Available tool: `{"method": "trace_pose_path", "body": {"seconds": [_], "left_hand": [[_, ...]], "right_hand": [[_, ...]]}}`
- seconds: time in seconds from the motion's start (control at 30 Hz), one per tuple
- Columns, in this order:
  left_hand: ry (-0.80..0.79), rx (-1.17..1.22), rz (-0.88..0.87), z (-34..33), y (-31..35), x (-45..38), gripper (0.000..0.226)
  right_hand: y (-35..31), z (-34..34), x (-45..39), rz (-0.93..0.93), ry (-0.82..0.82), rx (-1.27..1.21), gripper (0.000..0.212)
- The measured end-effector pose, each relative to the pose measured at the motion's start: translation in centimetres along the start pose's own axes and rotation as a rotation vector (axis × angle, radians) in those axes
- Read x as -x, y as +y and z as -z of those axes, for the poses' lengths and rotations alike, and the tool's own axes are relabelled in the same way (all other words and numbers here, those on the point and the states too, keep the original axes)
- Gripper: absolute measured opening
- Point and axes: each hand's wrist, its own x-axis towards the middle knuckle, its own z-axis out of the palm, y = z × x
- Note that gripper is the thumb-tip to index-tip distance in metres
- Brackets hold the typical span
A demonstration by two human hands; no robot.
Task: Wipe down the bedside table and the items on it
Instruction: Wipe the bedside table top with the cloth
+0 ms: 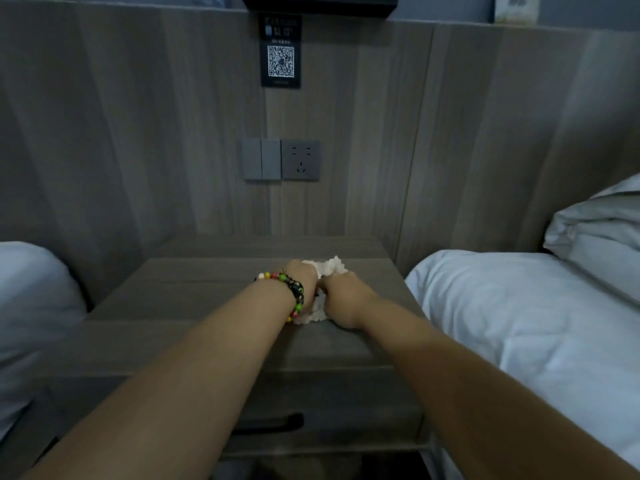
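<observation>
A wood-grain wall panel [138, 133] filled the background behind the furniture. White bedding [519, 323] lay to the right with a pillow [602, 237] at its head, and a second white bed edge [31, 306] showed at left. Between the two beds stood the bedside table [194, 296], grey-brown wood grain, with a dark drawer handle [273, 422] on its front. On the wall above it sat a double light switch [261, 159] just beside a power socket [300, 160], and higher up a black QR-code card [281, 51]. Both forearms reached over the tabletop. The left hand [303, 275], with a multicoloured bead bracelet [294, 292] at the wrist, and the right hand [341, 292] were curled together around a crumpled white cloth [329, 266], which rested on the table's top towards its rear right. The cloth may be paper tissue; blur prevented certainty.
</observation>
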Motion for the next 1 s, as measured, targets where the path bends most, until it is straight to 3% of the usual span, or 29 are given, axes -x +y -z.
{"method": "trace_pose_path", "body": {"seconds": [0.27,0.4,0.57,0.73,1.0], "left_hand": [[0.06,0.132,-0.008,-1.5,0.2,8.6,0.024],[0.09,0.183,-0.008,-2.8,-0.7,11.2,0.023],[0.108,0.177,0.043,-3.5,-2.4,13.9,0.021],[0.099,0.183,0.092,-2.9,-3.3,14.6,0.022],[0.088,0.199,0.126,-1.7,-3.9,10.8,0.026]], "right_hand": [[-3.6,-0.4,8.0,0.001,0.032,-0.031,0.019],[-5.4,-0.9,9.3,-0.038,0.04,-0.074,0.036],[-7.8,-1.6,9.6,0.016,0.036,-0.097,0.024],[-8.8,-2.5,8.1,0.058,0.027,-0.119,0.022],[-8.4,-1.5,4.6,0.038,-0.076,0.025,0.036]]}}
